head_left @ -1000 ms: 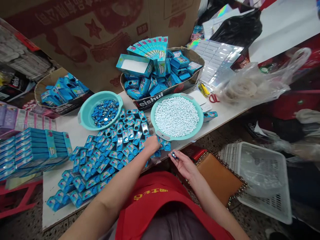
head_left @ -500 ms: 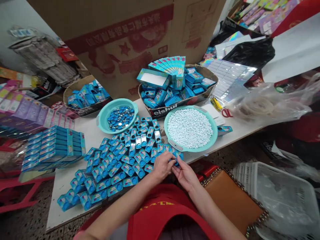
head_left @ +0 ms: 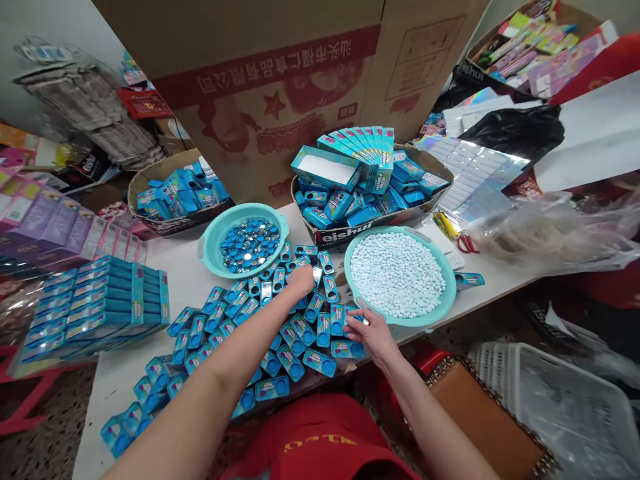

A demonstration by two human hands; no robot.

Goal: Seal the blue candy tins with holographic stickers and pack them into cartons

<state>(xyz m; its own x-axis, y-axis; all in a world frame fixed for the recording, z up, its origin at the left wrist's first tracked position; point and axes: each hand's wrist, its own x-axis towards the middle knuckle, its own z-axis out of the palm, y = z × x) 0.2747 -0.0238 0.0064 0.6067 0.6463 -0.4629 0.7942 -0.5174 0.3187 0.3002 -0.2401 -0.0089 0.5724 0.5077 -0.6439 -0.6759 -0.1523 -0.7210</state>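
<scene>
My left hand point(head_left: 301, 281) reaches over the small blue candy boxes point(head_left: 290, 337) on the table. Its fingers are hidden behind the hand, close to a box with a pale side point(head_left: 317, 276). My right hand point(head_left: 373, 335) is at the front end of the boxes, fingertips curled together beside an upright box point(head_left: 347, 316). A small pale glint shows at those fingertips, too small to name. Many boxes show a round hole or round blue cap on top. Behind my right hand stands a turquoise basin point(head_left: 450, 303) of white candies point(head_left: 397, 275).
Another turquoise basin point(head_left: 204, 248) holds round blue and silver caps point(head_left: 250, 243). Cartons of blue boxes point(head_left: 395, 215) point(head_left: 173, 193) stand behind. Stacked blue packs point(head_left: 100, 303) sit at the left. Red-handled scissors point(head_left: 467, 243) and a plastic bag point(head_left: 540, 233) lie right.
My hands, together at the near boxes before, are now apart. The left has moved forward and left over the boxes; the right stays near the front. The view has shifted slightly.
</scene>
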